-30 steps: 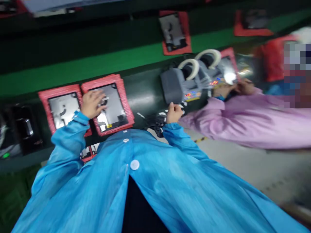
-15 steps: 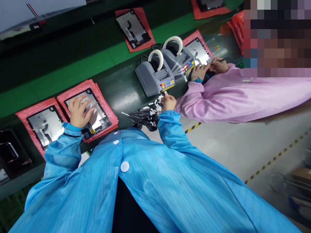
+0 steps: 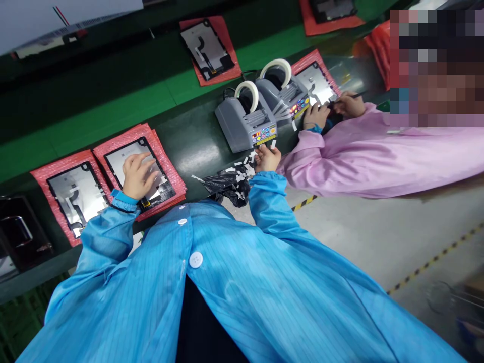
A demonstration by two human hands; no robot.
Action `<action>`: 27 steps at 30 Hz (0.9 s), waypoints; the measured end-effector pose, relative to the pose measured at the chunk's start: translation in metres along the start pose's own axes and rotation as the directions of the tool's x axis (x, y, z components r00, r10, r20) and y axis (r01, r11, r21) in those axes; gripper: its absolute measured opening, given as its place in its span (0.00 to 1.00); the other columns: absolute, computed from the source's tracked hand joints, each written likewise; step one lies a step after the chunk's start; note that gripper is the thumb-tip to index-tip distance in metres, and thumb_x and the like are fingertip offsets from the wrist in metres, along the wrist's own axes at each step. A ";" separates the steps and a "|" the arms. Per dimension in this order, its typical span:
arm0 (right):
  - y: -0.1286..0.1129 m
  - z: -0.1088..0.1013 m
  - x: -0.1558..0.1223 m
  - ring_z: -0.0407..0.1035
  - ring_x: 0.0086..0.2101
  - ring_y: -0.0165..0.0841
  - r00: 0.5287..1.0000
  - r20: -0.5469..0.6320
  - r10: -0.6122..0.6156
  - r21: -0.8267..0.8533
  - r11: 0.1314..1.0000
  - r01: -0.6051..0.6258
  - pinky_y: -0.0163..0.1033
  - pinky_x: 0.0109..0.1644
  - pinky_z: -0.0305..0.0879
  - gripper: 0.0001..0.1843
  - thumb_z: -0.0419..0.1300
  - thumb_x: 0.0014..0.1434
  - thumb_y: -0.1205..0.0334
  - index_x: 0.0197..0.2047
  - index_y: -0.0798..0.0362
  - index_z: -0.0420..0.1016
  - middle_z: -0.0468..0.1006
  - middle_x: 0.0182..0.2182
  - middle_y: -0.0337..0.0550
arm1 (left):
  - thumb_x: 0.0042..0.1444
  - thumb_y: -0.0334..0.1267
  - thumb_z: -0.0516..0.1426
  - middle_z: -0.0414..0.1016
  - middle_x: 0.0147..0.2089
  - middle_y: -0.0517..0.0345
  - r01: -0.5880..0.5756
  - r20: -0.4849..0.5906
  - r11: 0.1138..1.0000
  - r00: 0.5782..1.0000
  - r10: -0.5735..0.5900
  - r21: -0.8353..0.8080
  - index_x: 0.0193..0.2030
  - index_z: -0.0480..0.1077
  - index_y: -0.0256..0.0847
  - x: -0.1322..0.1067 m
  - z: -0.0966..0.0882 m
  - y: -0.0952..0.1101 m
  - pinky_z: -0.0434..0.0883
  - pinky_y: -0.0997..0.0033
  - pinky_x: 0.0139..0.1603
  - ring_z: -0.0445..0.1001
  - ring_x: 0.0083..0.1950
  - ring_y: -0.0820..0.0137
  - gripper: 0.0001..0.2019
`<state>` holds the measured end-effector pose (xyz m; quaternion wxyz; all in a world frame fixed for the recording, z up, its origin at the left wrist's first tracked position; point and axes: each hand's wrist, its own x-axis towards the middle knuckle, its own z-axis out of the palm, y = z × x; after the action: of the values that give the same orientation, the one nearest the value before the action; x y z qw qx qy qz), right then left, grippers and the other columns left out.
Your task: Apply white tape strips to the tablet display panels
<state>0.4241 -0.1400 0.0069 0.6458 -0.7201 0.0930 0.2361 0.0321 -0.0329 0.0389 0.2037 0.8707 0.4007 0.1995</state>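
My left hand (image 3: 136,175) lies on a metal tablet back panel (image 3: 141,169) that rests on a red bubble-wrap mat (image 3: 166,166); its fingers are spread flat. My right hand (image 3: 267,157) is at the front of a grey tape dispenser (image 3: 245,123) carrying a white tape roll (image 3: 247,93). Its fingers are pinched together near a small white tape piece (image 3: 273,144) at the dispenser's outlet. Both arms wear blue sleeves.
A second panel on a red mat (image 3: 71,194) lies left of mine. A black bag with white tape scraps (image 3: 227,184) sits at the table edge. A second dispenser (image 3: 283,91) stands beside a co-worker in a pink coat (image 3: 378,151). More panels (image 3: 207,48) lie on the green belt.
The view swung and steadied. My right hand has risen slightly to the dispenser's outlet. My left hand stays on the panel.
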 end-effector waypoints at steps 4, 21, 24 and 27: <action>-0.001 -0.006 0.000 0.67 0.26 0.22 0.992 -0.057 -0.114 -0.080 0.991 0.109 0.28 0.30 0.63 0.17 0.57 0.53 0.73 0.41 0.49 0.55 0.68 0.27 0.27 | 0.61 0.53 0.52 0.72 0.59 0.47 0.004 0.032 0.999 0.999 -0.002 -0.045 0.49 0.74 0.46 0.007 0.004 0.003 0.55 0.40 0.64 0.63 0.59 0.51 0.19; 0.024 0.084 -0.177 0.71 0.31 0.28 0.403 0.913 0.067 -0.175 0.956 0.237 0.34 0.35 0.67 0.30 0.73 0.43 0.63 0.44 0.46 0.59 0.72 0.29 0.30 | 0.62 0.49 0.56 0.77 0.35 0.55 0.233 0.119 0.894 0.972 -0.202 -0.384 0.29 0.71 0.41 0.014 0.003 0.040 0.68 0.62 0.50 0.73 0.41 0.65 0.15; 0.026 0.091 -0.176 0.71 0.31 0.28 0.435 0.895 0.096 -0.205 0.955 0.213 0.33 0.34 0.66 0.30 0.73 0.43 0.65 0.43 0.47 0.58 0.72 0.28 0.30 | 0.61 0.48 0.57 0.77 0.34 0.56 0.284 0.103 0.868 0.959 -0.265 -0.408 0.28 0.70 0.41 0.004 0.003 0.031 0.68 0.63 0.49 0.73 0.40 0.66 0.14; 0.030 0.097 -0.178 0.70 0.29 0.27 0.407 0.906 0.115 -0.222 0.948 0.227 0.32 0.32 0.64 0.31 0.72 0.42 0.66 0.42 0.47 0.57 0.71 0.26 0.28 | 0.61 0.49 0.57 0.77 0.33 0.56 0.313 0.101 0.853 0.949 -0.299 -0.418 0.28 0.70 0.41 0.000 0.003 0.026 0.68 0.63 0.49 0.73 0.40 0.66 0.15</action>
<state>0.2350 -0.0807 0.0569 0.4773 -0.5696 -0.3361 0.5786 0.0491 -0.0488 0.0498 0.4254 0.7328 0.4769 0.2337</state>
